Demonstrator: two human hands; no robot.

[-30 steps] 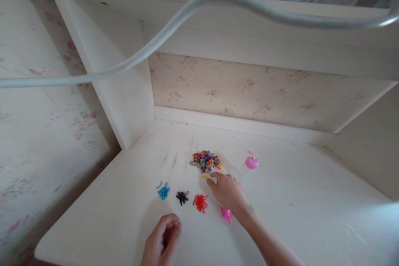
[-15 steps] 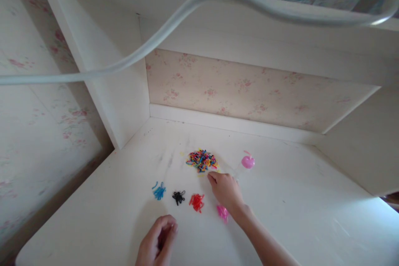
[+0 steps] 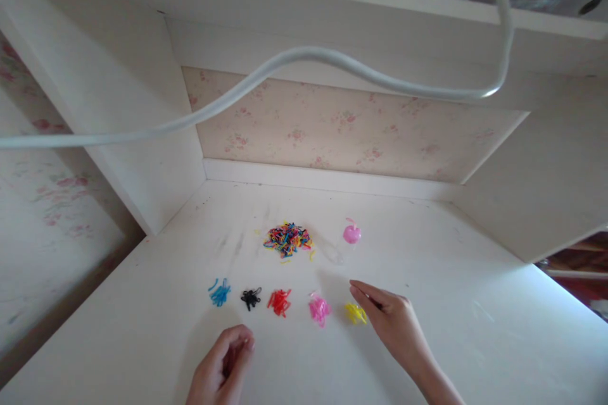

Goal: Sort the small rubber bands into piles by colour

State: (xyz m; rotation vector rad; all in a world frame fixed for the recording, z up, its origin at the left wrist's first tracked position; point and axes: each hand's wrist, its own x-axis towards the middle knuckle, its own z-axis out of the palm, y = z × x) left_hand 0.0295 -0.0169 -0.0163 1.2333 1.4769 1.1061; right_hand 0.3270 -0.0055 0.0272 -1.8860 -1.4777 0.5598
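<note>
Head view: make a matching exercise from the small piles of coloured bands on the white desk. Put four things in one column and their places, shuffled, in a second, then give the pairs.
Things
1. blue pile
2. yellow pile
3. mixed-colour heap
4. pink apple-shaped cap

Places
A. next to the fingertips of the right hand
B. back right, beside a clear container
C. left end of the near row
D. behind the red pile

Pairs: 1-C, 2-A, 3-D, 4-B
</note>
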